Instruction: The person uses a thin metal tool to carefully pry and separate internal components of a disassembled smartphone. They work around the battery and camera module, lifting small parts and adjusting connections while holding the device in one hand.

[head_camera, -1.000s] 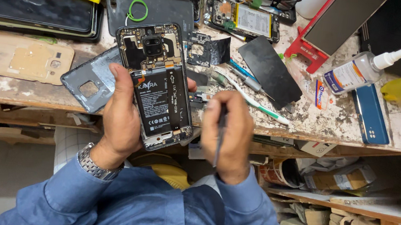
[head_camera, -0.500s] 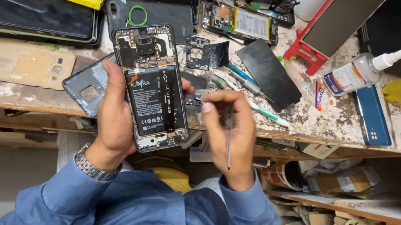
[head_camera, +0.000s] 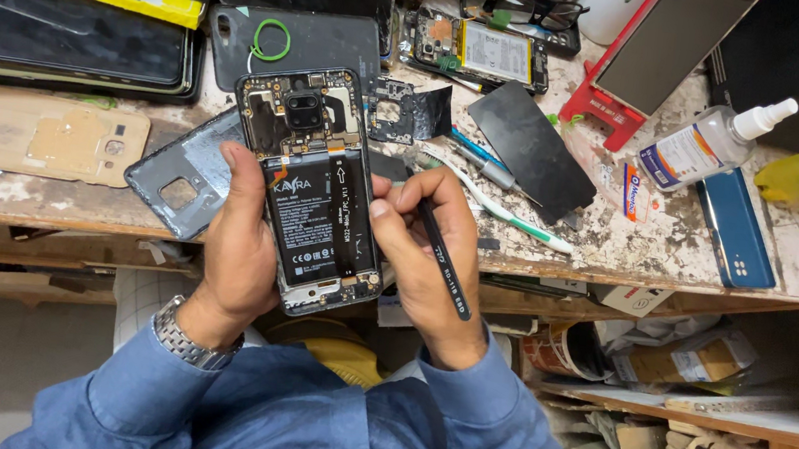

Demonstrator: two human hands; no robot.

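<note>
While the black smartphone with its back cover removed (head_camera: 311, 189) sits upright above the bench edge, the left hand (head_camera: 240, 236) wraps around its left side, fingers clamped on the frame. Its black battery and the circuit board by the camera lie exposed, so the opening is already done; the inside work looks unfinished. The right hand (head_camera: 429, 248) pinches a slim black pen-shaped tool (head_camera: 444, 258) between thumb and fingers, tip against the phone's right edge. A grey plastic back cover (head_camera: 183, 175) lies just behind on the scuffed wooden workbench (head_camera: 658, 244). Farther off rest a white-capped clear bottle (head_camera: 711, 145) and a blue phone shell (head_camera: 735, 228).
</note>
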